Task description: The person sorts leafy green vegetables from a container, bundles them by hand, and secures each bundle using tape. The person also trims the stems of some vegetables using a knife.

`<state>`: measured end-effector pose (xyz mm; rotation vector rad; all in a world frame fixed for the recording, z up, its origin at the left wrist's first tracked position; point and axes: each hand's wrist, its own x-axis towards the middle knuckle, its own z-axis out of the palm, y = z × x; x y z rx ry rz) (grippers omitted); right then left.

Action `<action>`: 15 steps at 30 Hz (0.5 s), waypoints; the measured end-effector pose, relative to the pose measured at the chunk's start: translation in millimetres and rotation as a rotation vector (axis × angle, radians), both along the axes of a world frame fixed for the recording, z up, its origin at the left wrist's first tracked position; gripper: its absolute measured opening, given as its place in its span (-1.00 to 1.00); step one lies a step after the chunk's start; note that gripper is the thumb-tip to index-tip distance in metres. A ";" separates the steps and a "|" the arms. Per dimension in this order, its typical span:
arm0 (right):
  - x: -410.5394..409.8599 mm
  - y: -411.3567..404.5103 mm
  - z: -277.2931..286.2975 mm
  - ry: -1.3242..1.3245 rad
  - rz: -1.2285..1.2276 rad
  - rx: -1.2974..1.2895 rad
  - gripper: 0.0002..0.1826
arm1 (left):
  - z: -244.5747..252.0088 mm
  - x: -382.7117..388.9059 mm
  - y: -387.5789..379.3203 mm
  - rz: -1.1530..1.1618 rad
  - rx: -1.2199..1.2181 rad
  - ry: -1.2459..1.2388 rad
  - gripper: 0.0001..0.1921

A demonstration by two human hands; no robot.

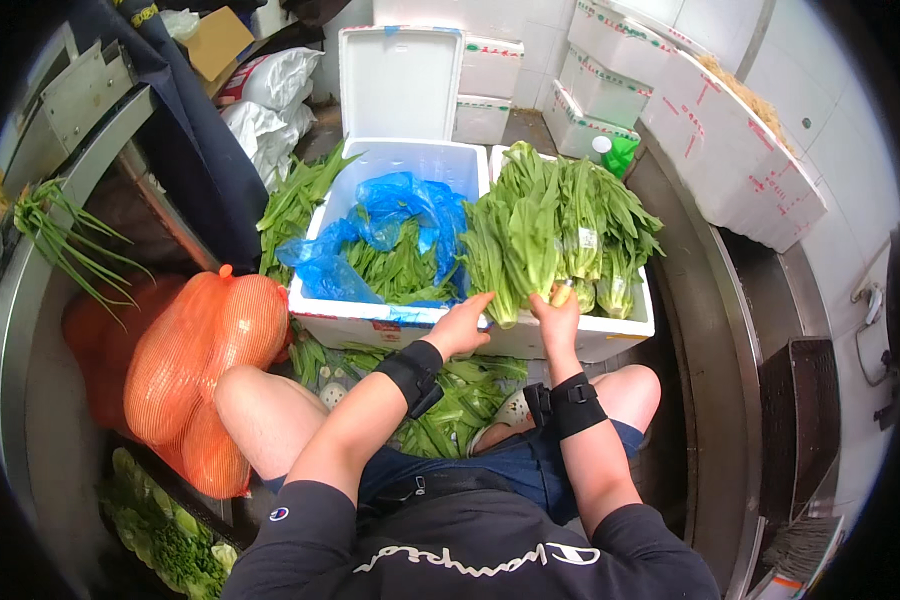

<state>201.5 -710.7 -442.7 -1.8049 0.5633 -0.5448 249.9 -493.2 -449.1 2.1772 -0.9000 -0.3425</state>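
My left hand (461, 328) is over the front rims of two white foam boxes, fingers apart, beside the pale base of a leafy green lettuce bunch (501, 296). It appears to hold nothing. My right hand (557, 321) is closed around a small yellow-handled tool (562, 291), perhaps a knife; its blade is mostly hidden. Against that thumb rests the base of another leafy bunch (534, 247). More bunches, some with white labels, fill the right foam box (607, 330). In the left foam box (420, 154), loose leaves (401, 262) lie within a blue plastic bag (412, 191).
Loose leaves (450, 412) cover the floor between my shoes. An orange mesh sack (202, 375) stands by my left knee, with spring onions (67, 232) above it. A foam lid (401, 82) stands upright behind the boxes. Stacked foam boxes (607, 82) are at the back right.
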 end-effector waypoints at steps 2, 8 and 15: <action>0.8 1.1 18.4 -0.054 -0.034 0.311 -0.49 | 1.1 -0.9 0.1 0.007 0.025 0.002 -0.07; 10.9 1.8 56.3 -0.327 -0.046 0.430 -0.54 | 5.2 -3.3 -0.7 0.017 0.033 -0.007 -0.07; -6.0 25.3 6.8 0.017 0.037 0.409 -0.66 | 1.2 -2.2 -0.1 0.036 0.006 0.007 -0.09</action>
